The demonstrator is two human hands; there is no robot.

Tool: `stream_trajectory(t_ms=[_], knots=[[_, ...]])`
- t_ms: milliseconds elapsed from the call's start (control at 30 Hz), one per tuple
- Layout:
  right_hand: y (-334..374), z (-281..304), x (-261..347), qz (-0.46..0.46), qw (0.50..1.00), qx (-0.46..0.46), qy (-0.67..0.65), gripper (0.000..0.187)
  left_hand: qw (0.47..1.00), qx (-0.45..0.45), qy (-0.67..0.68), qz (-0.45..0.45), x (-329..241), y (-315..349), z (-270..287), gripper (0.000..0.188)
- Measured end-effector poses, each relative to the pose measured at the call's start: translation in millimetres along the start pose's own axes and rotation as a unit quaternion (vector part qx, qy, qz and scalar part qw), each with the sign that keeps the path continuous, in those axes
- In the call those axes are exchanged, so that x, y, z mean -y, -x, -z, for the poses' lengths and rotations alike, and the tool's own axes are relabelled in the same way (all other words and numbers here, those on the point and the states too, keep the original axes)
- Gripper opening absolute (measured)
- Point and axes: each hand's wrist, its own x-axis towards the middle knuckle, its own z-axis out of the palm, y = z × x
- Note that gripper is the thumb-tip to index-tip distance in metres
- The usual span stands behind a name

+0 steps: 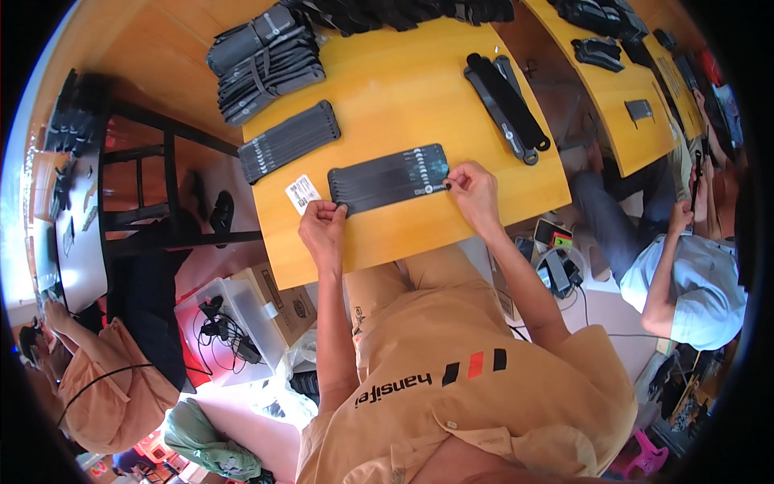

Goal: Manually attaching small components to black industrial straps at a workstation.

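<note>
A row of overlapping black straps [379, 179] with pale printed marks lies flat in front of me on the yellow table. My left hand [324, 230] pinches its near left corner between thumb and fingers. At the right end, my right hand [476, 194] has thumb and forefinger closed on the near corner. Beside my left hand lies a white printed label [301, 194]. Farther left is a similar overlapping row of dark straps [290, 141]. Several loose black straps [506, 109] with rounded ends lie at the table's right side.
A tall stack of bundled black straps [270, 68] stands at the far left, with more dark bundles [395, 12] along the back. Below left is a clear plastic bin [234, 323] of black cables beside a cardboard box [278, 302]. Other people sit left and right, near another yellow table [645, 141].
</note>
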Motion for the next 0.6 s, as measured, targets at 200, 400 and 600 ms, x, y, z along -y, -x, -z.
stream_trajectory(t_ms=[200,400,600], knots=[[-1,1,-10,-0.022,0.998,0.037,-0.04,0.01,0.999,0.004,0.0,0.048,0,-5,10,0.012],[-16,21,-10,-0.002,1.0,0.001,0.005,0.011,0.989,-0.081,-0.101,-0.069,0,-16,24,0.019],[-26,-5,5,0.147,0.975,-0.094,0.136,0.007,0.934,-0.087,-0.337,-0.074,-39,-26,-17,0.042]])
